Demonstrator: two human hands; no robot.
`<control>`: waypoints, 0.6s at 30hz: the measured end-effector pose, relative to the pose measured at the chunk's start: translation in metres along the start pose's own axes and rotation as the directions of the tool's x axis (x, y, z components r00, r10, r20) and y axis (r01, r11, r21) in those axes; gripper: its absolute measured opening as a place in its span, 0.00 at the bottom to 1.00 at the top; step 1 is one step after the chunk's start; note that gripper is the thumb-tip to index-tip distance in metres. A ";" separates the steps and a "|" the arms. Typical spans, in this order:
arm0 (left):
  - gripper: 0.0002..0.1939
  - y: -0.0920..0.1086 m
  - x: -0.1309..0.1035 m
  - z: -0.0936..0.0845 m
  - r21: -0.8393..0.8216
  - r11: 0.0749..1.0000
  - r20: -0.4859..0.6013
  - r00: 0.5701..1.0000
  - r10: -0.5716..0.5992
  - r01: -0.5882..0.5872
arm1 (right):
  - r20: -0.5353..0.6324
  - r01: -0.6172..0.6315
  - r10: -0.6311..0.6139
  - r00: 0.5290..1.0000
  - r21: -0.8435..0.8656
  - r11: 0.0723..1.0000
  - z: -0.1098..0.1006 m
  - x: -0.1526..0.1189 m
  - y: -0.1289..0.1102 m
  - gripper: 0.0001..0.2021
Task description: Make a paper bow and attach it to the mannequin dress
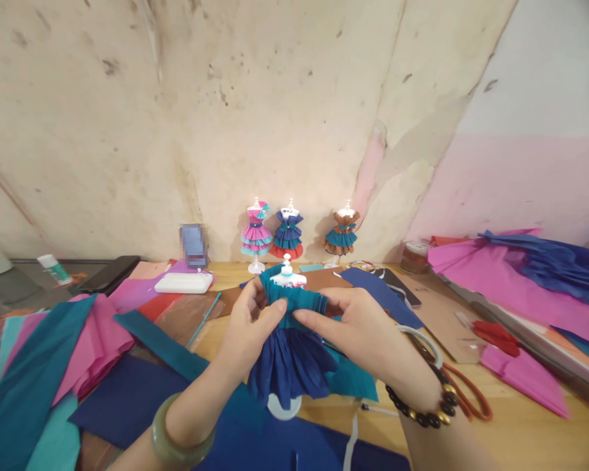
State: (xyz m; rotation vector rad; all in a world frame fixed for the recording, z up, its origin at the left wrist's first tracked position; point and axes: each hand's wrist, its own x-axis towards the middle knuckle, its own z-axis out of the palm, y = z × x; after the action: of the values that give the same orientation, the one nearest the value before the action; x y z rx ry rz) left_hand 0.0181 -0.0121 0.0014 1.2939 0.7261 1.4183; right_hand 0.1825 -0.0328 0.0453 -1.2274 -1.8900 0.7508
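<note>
A: What is the setting in the head view?
B: A stained, cream-coloured wall [285,118] rises behind a wooden table [544,438]. Against the wall stand three small dress stands, in pink [255,235], dark blue [288,229] and brown with teal [342,232].

A: Where is the figure being dressed?
B: The white mannequin [288,279] stands upright at the centre of the table, between the two hands. It wears a teal top [302,301] above a gathered blue skirt [292,363]; its round white base [285,407] shows below the hem.

A: How are the hands placed?
B: The left hand [258,311] and right hand [358,320] both grip the teal top, one at each side. The thumbs press its front, their tips close together; the fingers curl behind, partly hidden.

A: What surrounds them?
B: To the left lie a blue sheet [127,399], a white box [183,283] and a glue stick [53,268]. To the right, pink material [481,268] is heaped beyond a small red item [495,337].
</note>
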 end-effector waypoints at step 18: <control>0.16 0.001 0.000 0.001 0.022 0.999 0.019 0.999 0.030 -0.030 | -0.106 0.182 -0.179 0.978 0.015 0.983 0.005 -0.001 -0.003 0.09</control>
State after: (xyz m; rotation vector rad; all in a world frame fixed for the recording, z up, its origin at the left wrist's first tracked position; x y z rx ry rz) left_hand 0.0188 -0.0130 0.0022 1.3388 0.7150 1.4237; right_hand 0.1770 -0.0353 0.0443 -1.0428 -1.8705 0.5998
